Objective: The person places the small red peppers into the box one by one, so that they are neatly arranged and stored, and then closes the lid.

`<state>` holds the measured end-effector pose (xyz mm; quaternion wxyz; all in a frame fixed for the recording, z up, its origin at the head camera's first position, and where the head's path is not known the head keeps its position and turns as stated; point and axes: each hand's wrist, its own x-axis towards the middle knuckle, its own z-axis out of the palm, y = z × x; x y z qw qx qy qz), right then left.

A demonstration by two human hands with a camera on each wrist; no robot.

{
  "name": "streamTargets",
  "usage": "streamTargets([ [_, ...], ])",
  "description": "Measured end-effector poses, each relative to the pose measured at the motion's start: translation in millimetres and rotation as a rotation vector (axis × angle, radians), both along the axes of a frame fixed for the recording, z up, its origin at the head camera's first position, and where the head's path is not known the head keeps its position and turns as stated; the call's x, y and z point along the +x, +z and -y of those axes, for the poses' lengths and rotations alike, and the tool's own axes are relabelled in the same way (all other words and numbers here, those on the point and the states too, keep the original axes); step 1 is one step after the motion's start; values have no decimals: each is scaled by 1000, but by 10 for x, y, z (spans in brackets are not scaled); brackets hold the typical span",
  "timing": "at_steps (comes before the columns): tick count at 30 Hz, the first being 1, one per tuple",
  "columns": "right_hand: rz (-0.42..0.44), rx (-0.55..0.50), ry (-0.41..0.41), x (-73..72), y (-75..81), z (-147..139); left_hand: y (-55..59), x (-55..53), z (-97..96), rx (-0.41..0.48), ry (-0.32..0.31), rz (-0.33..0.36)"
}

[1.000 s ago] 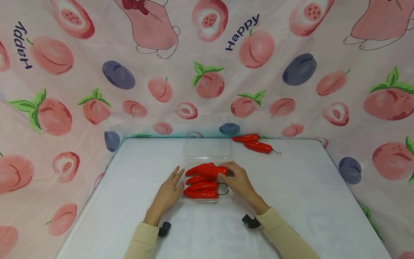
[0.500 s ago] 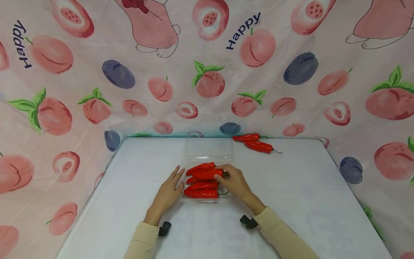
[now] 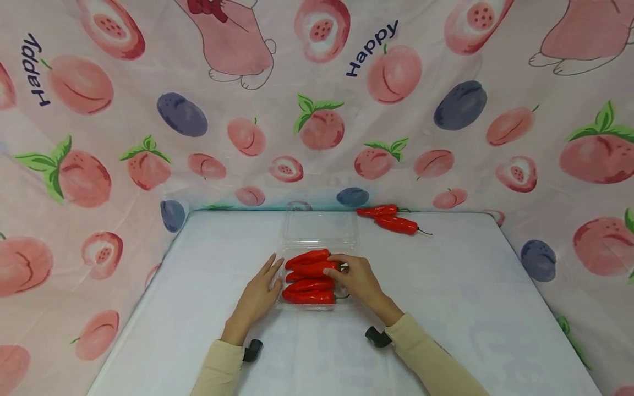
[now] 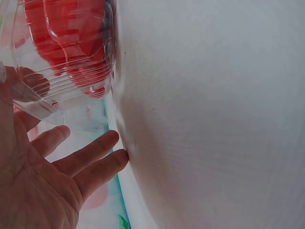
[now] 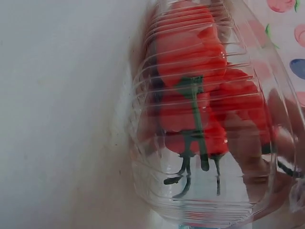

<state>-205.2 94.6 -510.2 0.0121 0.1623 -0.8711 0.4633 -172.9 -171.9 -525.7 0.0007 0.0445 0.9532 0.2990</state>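
White desk (image 3: 470, 297), fruit-print cloth (image 3: 317, 82) behind and both sides. Clear box (image 3: 299, 307) mid-desk, lid (image 3: 319, 226) back. Right grip (image 3: 360, 279) pinching a red pepper (image 3: 312, 269) near its stem, in the box among other peppers (image 3: 308, 297). Left grip (image 3: 257, 291) wide at box's left wall. Two loose peppers (image 3: 396, 224) at far edge.

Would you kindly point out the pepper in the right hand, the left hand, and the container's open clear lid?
Held pepper (image 3: 313, 269): head view, middle of its red body.
Left hand (image 3: 256, 296): head view, back of the hand.
Clear lid (image 3: 321, 226): head view, its flat panel.
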Motion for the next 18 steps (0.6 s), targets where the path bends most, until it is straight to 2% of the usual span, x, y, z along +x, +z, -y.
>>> streamTargets([
  [9, 80, 25, 10, -10, 17, -1, 0, 4, -8, 4, 3, -4],
  [18, 79, 23, 29, -46, 35, -12, 7, 6, -9, 8, 1, -1],
])
